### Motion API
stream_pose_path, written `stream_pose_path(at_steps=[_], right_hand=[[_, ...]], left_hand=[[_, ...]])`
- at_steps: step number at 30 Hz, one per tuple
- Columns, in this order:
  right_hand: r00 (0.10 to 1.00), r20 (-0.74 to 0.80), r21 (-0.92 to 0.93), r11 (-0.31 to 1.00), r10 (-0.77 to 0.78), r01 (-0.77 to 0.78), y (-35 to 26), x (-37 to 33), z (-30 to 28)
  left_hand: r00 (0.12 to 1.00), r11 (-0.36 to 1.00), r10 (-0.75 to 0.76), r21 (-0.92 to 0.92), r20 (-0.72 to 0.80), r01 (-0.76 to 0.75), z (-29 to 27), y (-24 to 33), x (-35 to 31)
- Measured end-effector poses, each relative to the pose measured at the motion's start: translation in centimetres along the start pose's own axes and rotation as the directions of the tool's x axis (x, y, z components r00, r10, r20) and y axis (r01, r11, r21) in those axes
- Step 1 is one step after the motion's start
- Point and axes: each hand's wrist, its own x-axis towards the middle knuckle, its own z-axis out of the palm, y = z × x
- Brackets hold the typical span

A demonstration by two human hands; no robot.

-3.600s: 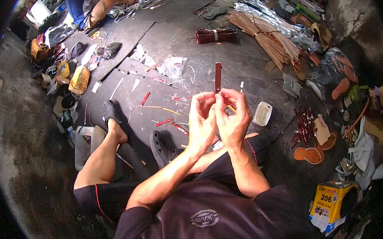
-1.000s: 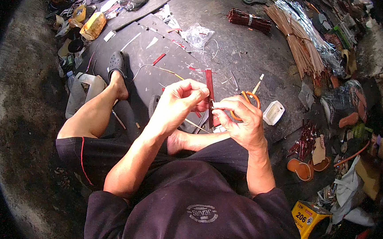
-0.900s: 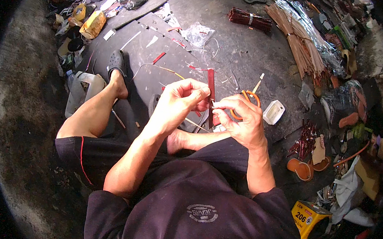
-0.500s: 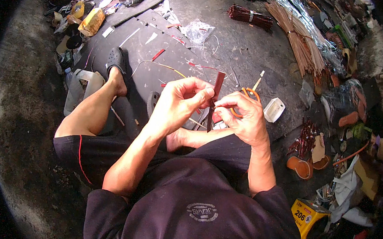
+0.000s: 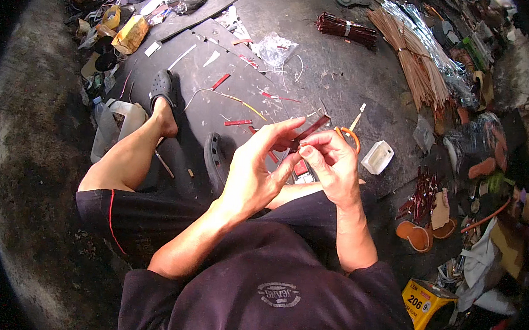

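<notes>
I see the dark floor [image 5: 345, 66] filling the upper half of the frame, littered with offcuts, and a flat dark board [image 5: 220, 94] lying on it in the upper centre. At the upper right lies a large sheaf of tan strips [image 5: 415, 68], and just left of it a tied bundle of dark red strips [image 5: 346, 30]. A crumpled clear plastic bag [image 5: 274, 48] sits upper centre, a small white tray [image 5: 378, 157] right of centre, and a yellow box [image 5: 425, 303] in the lower right corner.

At the centre of the frame my two hands meet above my lap. The left hand [image 5: 255, 170] has its fingers fairly spread, with thumb and forefinger closing on the lower end of a dark red strip [image 5: 311, 129]. The right hand [image 5: 332, 163] is curled, its thumb and forefinger pressed together on the same strip just beside the left fingertips. An orange loop [image 5: 350, 135], perhaps a scissor handle, shows behind the right knuckles; I cannot tell whether that hand grips it.

The strip slants up to the right, free of the floor. Judging by the many short red scraps [image 5: 237, 122] on the board and the full bundles unopened, I would say the work is at an early stage, with this one piece in hand.
</notes>
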Motion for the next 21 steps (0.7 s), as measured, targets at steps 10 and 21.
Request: stream_pose_path(at_steps=[10, 21], right_hand=[[0.993, 0.112, -0.011, 1.000, 0.021, -0.020, -0.7, -0.6, -0.7], [0.985, 0.095, 0.110, 0.985, -0.143, 0.133, -0.1, -1.2, -0.6]], left_hand=[[0.988, 0.947, 0.130, 0.284, 0.085, -0.149, -1.5, 1.2, -0.7], [0.980, 0.908, 0.169, 0.369, 0.108, -0.197, -1.7, 0.4, -0.9]])
